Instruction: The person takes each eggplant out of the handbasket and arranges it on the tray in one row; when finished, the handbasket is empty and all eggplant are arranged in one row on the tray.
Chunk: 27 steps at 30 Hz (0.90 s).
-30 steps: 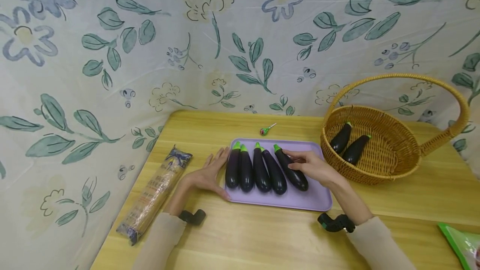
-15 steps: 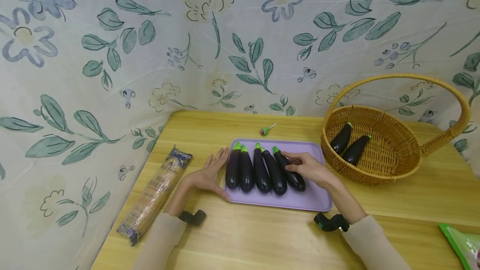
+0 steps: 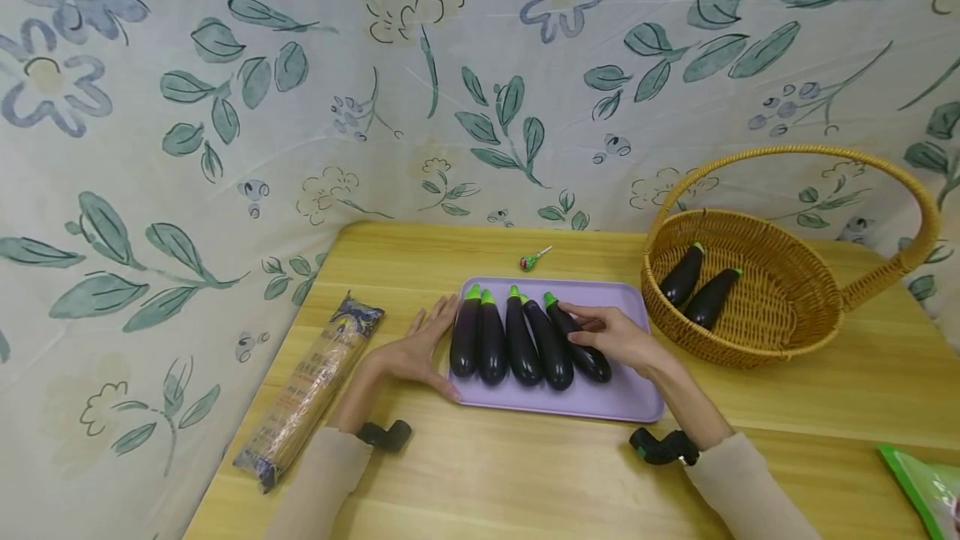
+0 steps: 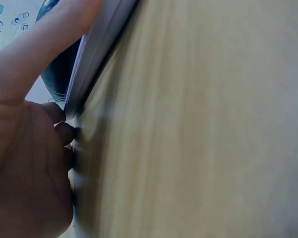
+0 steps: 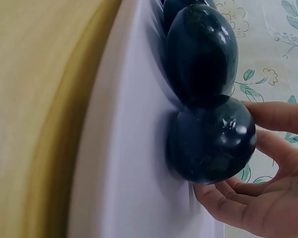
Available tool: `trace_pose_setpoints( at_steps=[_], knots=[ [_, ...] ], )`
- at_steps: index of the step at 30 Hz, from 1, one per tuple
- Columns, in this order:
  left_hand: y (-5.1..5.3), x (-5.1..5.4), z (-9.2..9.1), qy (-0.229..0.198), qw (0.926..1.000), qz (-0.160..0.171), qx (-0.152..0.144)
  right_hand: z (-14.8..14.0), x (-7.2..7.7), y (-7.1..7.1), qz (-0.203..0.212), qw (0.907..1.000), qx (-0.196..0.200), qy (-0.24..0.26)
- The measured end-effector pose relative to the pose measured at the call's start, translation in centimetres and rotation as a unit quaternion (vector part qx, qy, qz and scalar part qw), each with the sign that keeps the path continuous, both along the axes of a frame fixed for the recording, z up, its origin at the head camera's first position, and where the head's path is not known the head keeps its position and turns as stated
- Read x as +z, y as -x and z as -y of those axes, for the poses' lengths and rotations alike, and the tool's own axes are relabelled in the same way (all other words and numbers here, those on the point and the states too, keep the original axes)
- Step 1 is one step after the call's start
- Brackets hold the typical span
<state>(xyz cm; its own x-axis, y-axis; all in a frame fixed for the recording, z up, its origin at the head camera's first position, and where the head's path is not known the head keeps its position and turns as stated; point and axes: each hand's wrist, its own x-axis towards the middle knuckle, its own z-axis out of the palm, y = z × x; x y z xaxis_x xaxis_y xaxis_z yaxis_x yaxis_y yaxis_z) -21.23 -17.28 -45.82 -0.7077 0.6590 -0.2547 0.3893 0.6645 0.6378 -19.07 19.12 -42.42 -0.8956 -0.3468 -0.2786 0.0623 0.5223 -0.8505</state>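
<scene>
Several dark eggplants lie side by side on a lilac tray [image 3: 633,390], green stem ends pointing away from me. My right hand [image 3: 611,338] holds the rightmost eggplant [image 3: 587,357] from its right side; in the right wrist view, the fingers curl about this eggplant [image 5: 213,141], which touches its neighbour [image 5: 202,54]. At the tray's left edge, my left hand [image 3: 414,354] rests with thumb and fingers spread. The left wrist view shows that hand [image 4: 27,163] against the tray's outer side [image 4: 94,54], its fingertips partly hidden.
A wicker basket [image 3: 780,307] with a tall handle stands at the back right, two eggplants [image 3: 708,298] inside. A lollipop [image 3: 531,260] lies behind the tray. Left of it is a long clear packet of noodles [image 3: 311,390]. A green-edged bag [image 3: 926,486] sits at the right edge.
The rightmost eggplant has shifted slightly left toward its neighbour, with my right hand moving along with it. My left hand has stayed at the tray's edge.
</scene>
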Motion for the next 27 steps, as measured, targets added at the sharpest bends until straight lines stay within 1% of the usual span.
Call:
trace_pose_setpoints(
  at_steps=[7,14,18,22,27],
  knots=[
    [0.0,0.0,-0.1,-0.001,1.0000,0.002,0.002,-0.2,0.2,-0.1,-0.004,1.0000,-0.007,-0.001],
    [0.1,-0.1,0.0,0.001,1.0000,0.001,0.000,-0.3,0.4,-0.2,-0.015,0.9999,-0.005,-0.003],
    [0.1,-0.1,0.0,0.000,1.0000,0.004,0.000,-0.4,0.6,-0.3,-0.011,0.9998,-0.007,-0.012],
    [0.0,0.0,0.0,0.001,1.0000,0.006,0.000,-1.0,1.7,-0.6,-0.014,0.9996,0.003,-0.025],
    [0.0,0.0,0.0,0.001,1.0000,0.005,0.000,-2.7,3.8,-1.2,-0.029,0.9994,0.014,-0.010]
  ],
)
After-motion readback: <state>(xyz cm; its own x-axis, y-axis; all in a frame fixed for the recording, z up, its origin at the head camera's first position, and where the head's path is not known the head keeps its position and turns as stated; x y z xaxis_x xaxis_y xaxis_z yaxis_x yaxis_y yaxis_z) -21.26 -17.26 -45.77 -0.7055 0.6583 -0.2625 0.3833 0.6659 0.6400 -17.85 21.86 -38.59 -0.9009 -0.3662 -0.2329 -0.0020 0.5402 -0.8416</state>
